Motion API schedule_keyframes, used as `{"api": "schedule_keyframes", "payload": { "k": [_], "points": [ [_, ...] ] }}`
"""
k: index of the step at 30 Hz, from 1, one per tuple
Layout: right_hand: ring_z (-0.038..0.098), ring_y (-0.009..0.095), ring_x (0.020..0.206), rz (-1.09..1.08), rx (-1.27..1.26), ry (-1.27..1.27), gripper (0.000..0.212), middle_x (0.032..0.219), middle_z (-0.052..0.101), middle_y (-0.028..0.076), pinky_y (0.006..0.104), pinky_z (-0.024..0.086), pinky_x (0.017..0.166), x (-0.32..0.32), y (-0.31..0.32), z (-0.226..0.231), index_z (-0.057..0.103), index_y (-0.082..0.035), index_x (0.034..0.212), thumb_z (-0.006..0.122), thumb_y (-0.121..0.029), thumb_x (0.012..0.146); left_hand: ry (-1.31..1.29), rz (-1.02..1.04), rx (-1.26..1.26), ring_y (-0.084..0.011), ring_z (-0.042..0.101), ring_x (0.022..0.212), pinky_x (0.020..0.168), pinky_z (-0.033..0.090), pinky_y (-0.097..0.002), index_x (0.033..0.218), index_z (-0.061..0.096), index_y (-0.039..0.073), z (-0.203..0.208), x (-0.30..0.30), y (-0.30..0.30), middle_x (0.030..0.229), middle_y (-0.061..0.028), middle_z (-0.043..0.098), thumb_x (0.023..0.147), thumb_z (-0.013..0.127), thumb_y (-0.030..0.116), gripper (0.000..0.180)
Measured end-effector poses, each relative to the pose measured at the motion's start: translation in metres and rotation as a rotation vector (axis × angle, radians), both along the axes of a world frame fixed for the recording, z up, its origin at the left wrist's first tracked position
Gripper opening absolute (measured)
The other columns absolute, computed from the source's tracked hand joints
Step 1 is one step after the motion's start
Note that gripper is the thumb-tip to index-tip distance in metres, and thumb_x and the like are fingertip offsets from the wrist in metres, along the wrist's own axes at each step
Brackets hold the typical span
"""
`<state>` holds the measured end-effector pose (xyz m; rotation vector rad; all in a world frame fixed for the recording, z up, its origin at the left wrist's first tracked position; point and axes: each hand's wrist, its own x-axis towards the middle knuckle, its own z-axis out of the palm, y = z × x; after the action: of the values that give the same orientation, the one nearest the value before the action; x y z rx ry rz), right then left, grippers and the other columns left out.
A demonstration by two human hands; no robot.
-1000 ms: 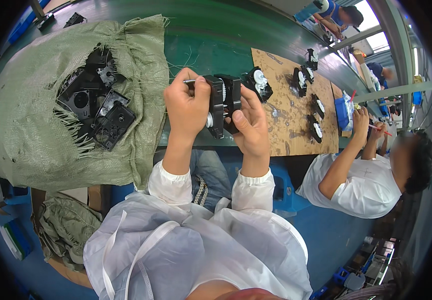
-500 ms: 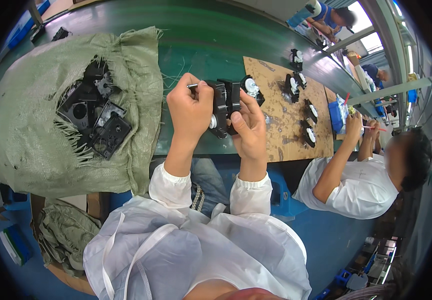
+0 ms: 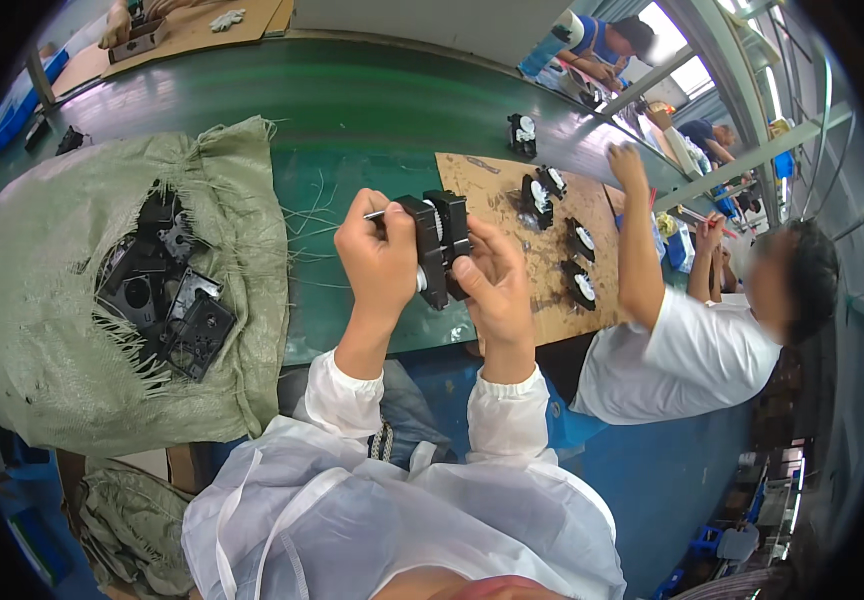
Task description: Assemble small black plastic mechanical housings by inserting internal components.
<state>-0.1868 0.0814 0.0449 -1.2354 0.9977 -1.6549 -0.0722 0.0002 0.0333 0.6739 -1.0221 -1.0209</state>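
Left hand and right hand still gripping black geared mechanism above green table. Co-worker's hand now raised beyond cardboard sheet; two-handed hold unaffected.

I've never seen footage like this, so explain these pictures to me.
There is no robot here: a person works bare-handed, seen from above through a wide fisheye camera worn on the head, so straight edges bend. The left hand and right hand hold a black plastic assembly with white wheels; a thin metal rod shows at the left hand. On the green table, a torn woven sack of black parts lies to the left, and a brown board with black-and-white assemblies to the right. A co-worker is at far right.
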Motion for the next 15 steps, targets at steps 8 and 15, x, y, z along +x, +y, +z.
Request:
{"api": "schedule_keyframes", "payload": {
  "k": [8,15],
  "points": [
    [0.06,0.025,0.113,-0.009,0.019,0.022,0.052,0.138,0.055,0.022,0.0328,0.048,0.098,0.005,0.006,0.001,0.052,0.006,0.134,0.068,0.005,0.085,0.043,-0.003,-0.06,-0.0084,0.034,0.054,0.049,0.032,-0.0237,0.074,0.047,0.006,-0.012,0.005,0.006,0.064,0.0003,0.046,0.088,0.056,0.008,0.017],
    [0.06,0.026,0.113,-0.017,0.081,0.025,0.052,0.139,0.054,0.023,0.0326,0.049,0.097,0.014,0.007,-0.002,0.052,0.006,0.134,0.067,0.006,0.085,-0.005,-0.03,0.011,-0.0079,0.034,0.056,0.05,0.033,-0.024,0.072,0.046,0.007,-0.019,0.011,0.006,0.066,0.0006,0.045,0.09,0.056,0.009,0.02]
  ]
}}
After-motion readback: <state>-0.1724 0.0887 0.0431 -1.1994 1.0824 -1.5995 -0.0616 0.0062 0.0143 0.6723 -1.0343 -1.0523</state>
